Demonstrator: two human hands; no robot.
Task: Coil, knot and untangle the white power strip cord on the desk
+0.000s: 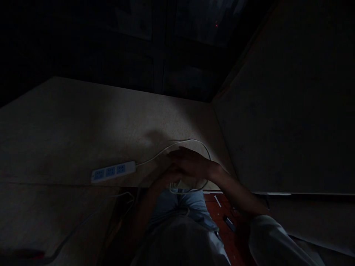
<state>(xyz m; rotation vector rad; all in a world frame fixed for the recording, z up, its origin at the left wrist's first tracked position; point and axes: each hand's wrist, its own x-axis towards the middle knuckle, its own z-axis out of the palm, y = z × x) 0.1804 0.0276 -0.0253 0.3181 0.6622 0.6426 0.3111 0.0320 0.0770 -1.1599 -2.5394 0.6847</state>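
Observation:
A white power strip (128, 167) with blue socket faces lies on the tabletop, left of my hands. Its pale power cord (191, 140) runs right from the strip, arcs over my hands, then loops down past my right wrist. My left hand (172, 173) is closed around gathered cord, and several strands show just below it at the table's front edge. Overlapping it from the right is my right hand (191, 162), its fingers bent over the cord bundle. Dim light and the overlap partly hide the fingers of both hands and the cord's far end.
The pale tabletop (116, 118) meets a tall panel (288, 111) on the right. A thin cable (91, 212) crosses the lower left surface. Below the front edge, a small dark object (229, 224) and a white strip (217, 201) lie on the reddish floor.

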